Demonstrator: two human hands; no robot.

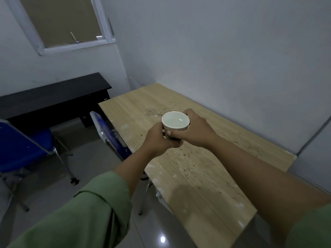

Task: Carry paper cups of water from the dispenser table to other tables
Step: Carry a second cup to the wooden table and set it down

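- The paper cup (175,125) is held by both hands above the wooden table (206,185), about over the middle of its width and closer to the far end than to the near edge.
- The cup is upright, white inside, and water fills it almost to the rim; a small bright reflection lies on the water.
- The left hand (158,138) grips the cup from the left side and from below, with its fingers curled around the lower part of the cup wall.
- The right hand (194,130) grips the cup from the right side; its thumb lies across the front of the cup and its fingers go around the far side.
- It cannot be told whether the bottom of the cup touches the table, because the hands hide it.
- The table top is light wood with many small dark specks, and its long right edge stands against the grey wall (232,51).
- A blue chair (111,136) stands at the left edge of the table, pushed close to it.
- A second blue chair (26,145) stands well apart, further left, on the floor.
- A black desk (53,97) stands against the wall under the window (60,22), beyond the far left corner of the table.
- Both arms wear green sleeves (86,217) pushed up above the forearms.
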